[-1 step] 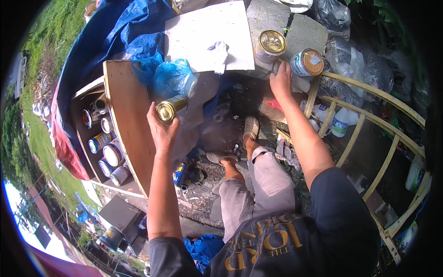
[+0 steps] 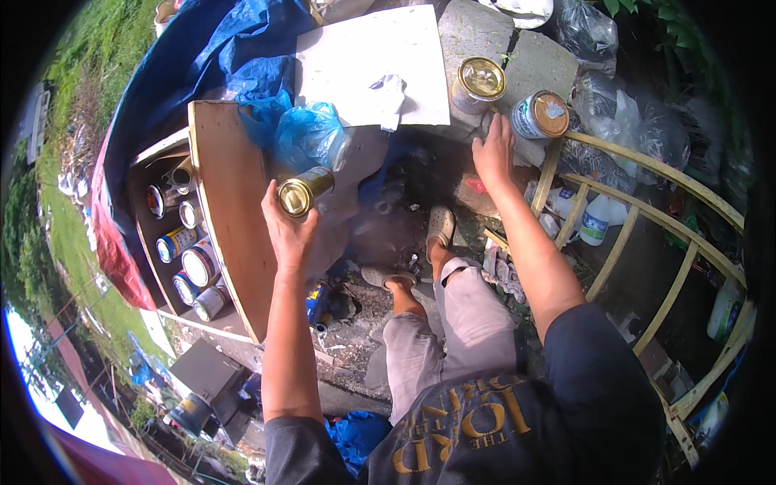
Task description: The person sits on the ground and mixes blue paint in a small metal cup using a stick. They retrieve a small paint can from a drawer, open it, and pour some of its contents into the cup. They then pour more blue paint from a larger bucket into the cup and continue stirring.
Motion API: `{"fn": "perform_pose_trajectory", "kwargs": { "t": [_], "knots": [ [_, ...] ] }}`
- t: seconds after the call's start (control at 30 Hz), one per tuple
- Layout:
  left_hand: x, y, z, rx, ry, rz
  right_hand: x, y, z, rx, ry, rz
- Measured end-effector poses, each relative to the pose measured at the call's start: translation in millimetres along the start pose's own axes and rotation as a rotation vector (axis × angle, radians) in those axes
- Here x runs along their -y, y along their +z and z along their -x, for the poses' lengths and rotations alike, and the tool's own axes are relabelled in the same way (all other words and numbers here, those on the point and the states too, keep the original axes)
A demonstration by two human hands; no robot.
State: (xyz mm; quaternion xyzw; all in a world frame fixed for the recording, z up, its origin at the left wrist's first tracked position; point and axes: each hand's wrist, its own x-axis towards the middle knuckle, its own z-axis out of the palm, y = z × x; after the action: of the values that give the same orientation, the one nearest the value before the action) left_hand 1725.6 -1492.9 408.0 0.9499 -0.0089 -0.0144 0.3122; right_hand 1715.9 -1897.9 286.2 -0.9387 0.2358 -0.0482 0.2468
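Observation:
My left hand [image 2: 287,234] holds a small gold-lidded can [image 2: 297,197] on its side, in front of the plywood shelf box [image 2: 226,218]. My right hand [image 2: 493,158] is open, thumb apart from the fingers, just below a larger gold-lidded can [image 2: 481,81] on grey concrete slabs [image 2: 537,61]. Beside it stands a can with a rusty brown lid [image 2: 550,113]. A blue plastic bag [image 2: 307,137] and a white board [image 2: 364,56] with a crumpled white piece [image 2: 390,97] lie between and beyond my hands.
Several cans [image 2: 198,265] lie in the box, beside blue tarpaulin [image 2: 210,56]. At the right are a wooden slatted frame [image 2: 622,234], white jugs [image 2: 596,218] and stuffed plastic bags [image 2: 590,32]. Debris [image 2: 347,339] covers the ground around my feet.
My right hand has shifted slightly down from the large can, its thumb and fingers looser. The small can in my left hand shows little change, with only a slight shift of the view.

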Motion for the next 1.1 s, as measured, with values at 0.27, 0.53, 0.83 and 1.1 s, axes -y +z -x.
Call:
{"fn": "perform_pose_trajectory", "kwargs": {
  "t": [0.27,0.53,0.83,1.1],
  "knots": [
    [-81.4,-85.7,121.0,-0.106,-0.001,0.063,188.3,-114.6,160.3,0.617,-0.712,-0.444],
    [-97.9,-195.9,304.5,-0.251,-0.11,0.092,287.0,-161.6,299.8,0.887,-1.193,-0.518],
    [-61.8,-320.2,544.2,-0.451,-0.385,0.073,352.6,-162.8,542.2,1.289,-1.439,-0.555],
    [-24.6,-368.9,708.1,-0.41,-0.831,0.067,385.5,-151.8,727.1,1.472,-1.704,-0.45]
  ]
}}
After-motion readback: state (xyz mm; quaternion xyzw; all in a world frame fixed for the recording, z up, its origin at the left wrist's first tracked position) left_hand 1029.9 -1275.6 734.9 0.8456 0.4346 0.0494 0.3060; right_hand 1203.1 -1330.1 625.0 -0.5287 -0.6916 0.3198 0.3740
